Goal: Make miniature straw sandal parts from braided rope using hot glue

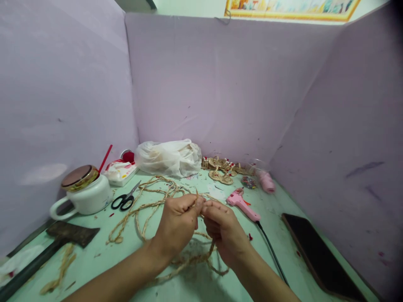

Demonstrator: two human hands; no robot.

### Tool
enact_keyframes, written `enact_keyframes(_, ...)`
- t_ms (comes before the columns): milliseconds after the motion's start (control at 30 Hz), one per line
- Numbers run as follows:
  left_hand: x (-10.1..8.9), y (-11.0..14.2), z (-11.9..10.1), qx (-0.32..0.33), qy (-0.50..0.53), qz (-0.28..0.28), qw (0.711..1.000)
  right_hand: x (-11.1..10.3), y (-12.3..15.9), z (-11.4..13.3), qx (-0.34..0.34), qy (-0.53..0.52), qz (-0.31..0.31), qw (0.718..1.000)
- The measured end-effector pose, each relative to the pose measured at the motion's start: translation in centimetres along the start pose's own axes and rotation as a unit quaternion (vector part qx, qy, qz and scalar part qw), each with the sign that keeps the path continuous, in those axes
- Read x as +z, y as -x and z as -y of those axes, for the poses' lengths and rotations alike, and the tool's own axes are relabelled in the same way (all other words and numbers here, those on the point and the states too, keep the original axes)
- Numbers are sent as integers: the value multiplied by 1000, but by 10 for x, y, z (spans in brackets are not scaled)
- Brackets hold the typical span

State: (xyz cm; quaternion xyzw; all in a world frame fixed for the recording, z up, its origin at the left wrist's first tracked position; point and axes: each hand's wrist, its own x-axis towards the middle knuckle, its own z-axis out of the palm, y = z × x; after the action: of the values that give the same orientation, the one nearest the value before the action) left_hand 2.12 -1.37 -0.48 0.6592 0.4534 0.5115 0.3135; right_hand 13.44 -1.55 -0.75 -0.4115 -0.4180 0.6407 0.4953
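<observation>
My left hand [181,222] and my right hand [225,226] meet above the middle of the table, both closed with fingertips pinched close together. Between them runs a tan braided jute rope [192,261], whose thin end pokes up past my left thumb. From my right hand the rope hangs down and curves along the tabletop under my wrists. More of it lies in loose loops behind and to the left of my hands. The exact grip of the fingers on the rope is partly hidden.
Left: a hatchet [74,233], a white mug [90,197] with a lid, black-handled scissors [126,199]. Back: a plastic bag [170,157], coiled rope pieces [222,172]. Right: a pink glue gun [244,204] with cord, pink thread spool [266,181], phone [321,256]. Purple panels enclose the table.
</observation>
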Motion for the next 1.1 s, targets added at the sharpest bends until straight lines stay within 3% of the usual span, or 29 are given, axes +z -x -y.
enact_keyframes(167,4,6,8,71,-89,-41,993,2,-2,-2,25,2,3,1000)
enact_keyframes(300,-2,-1,8,48,-94,-54,993,0,-3,0,25,-4,28,999)
enact_keyframes(433,-13,-14,0,5,-82,-6,997,-6,-4,3,14,-7,51,999)
enact_keyframes(533,-18,-18,-4,0,-78,9,997,-6,-5,1,-2,0,39,999)
enact_keyframes(867,-16,-12,-4,27,-90,-17,995,0,-3,-6,-60,33,-17,997)
enact_keyframes(1000,-28,-21,-8,32,-90,-1,995,-10,-6,-1,-48,54,32,997)
enact_keyframes(1100,-49,-33,-9,3,-89,-22,996,-18,-6,5,-6,69,114,991)
